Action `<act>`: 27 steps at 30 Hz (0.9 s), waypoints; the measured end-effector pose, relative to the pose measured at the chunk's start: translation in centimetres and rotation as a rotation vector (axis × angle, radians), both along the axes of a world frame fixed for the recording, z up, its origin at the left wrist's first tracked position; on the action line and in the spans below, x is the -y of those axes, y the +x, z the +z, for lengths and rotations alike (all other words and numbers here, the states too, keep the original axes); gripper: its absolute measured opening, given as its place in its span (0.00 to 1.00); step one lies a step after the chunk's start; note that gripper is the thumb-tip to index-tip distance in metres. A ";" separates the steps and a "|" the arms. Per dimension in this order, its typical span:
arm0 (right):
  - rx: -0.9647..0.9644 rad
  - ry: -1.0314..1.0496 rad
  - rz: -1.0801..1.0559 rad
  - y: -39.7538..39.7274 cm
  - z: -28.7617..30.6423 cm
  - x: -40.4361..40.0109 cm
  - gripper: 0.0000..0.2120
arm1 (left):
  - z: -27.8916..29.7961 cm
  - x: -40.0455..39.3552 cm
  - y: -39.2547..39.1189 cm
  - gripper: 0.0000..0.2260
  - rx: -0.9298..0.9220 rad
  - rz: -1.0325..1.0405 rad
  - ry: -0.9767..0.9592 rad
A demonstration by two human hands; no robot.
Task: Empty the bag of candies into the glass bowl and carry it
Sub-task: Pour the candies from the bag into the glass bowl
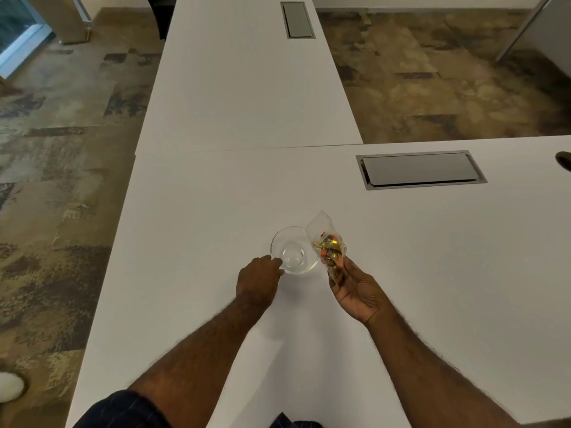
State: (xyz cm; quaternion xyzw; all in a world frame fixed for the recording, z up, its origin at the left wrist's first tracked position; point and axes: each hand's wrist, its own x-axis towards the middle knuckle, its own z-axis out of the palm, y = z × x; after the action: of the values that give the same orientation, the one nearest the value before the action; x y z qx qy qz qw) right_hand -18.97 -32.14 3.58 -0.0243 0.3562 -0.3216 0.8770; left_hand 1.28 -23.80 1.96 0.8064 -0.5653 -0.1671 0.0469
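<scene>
A small clear glass bowl (293, 251) stands on the white table (191, 230) with nothing in it. My left hand (259, 279) grips the bowl's near left rim with its fingertips. My right hand (355, 288) holds a clear plastic bag of candies (327, 242) by its lower end, just right of the bowl. The bag stands nearly upright with its mouth at the top, leaning slightly over the bowl's right rim. Gold and orange wrapped candies sit in the lower half of the bag.
A grey cable hatch (420, 169) is set into the table at the right, and another hatch (297, 20) lies in the far table. A dark object (564, 160) pokes in at the right edge. Patterned carpet lies to the left, with a white shoe (10, 386) on it.
</scene>
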 end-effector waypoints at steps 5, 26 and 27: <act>-0.066 0.010 0.024 0.1 -1.6 0.6 0.10 | -0.8 0.1 0.3 0.12 -0.016 -0.020 -0.044; -1.315 -0.882 0.430 5.8 2.5 2.5 0.04 | -0.9 0.0 0.5 0.14 -0.036 -0.062 -0.091; -1.334 -0.917 0.443 6.1 3.0 2.4 0.05 | -0.8 0.0 0.5 0.14 -0.038 -0.062 -0.090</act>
State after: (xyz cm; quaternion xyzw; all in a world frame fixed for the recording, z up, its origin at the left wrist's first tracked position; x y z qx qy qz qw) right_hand -12.85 -34.56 6.62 -0.6331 0.6209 -0.1731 0.4285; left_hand 1.81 -23.85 1.12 0.7822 -0.5960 -0.1582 0.0886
